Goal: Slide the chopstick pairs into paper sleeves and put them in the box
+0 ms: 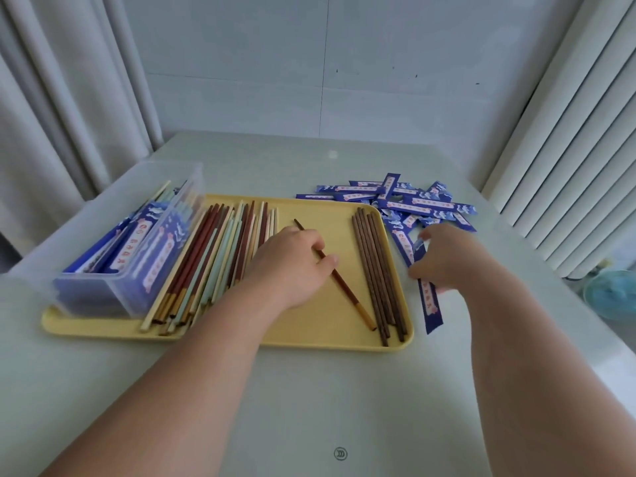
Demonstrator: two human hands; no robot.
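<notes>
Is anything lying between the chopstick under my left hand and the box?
Yes: the loose chopstick pile lies on the tray between that chopstick and the box, whose top is open.

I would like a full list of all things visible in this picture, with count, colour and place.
tray: one, yellow, on pale table
box: one, clear, on tray's left end
sleeved chopsticks: several, blue wrappers, inside box
mixed chopsticks: many, red-brown, mint, cream, on tray beside box
dark chopsticks: several, dark brown, tray's right side
loose sleeves: many, blue, table right of tray
left hand: grips red-brown chopstick over tray middle
right hand: pinches one blue sleeve beside tray
</notes>
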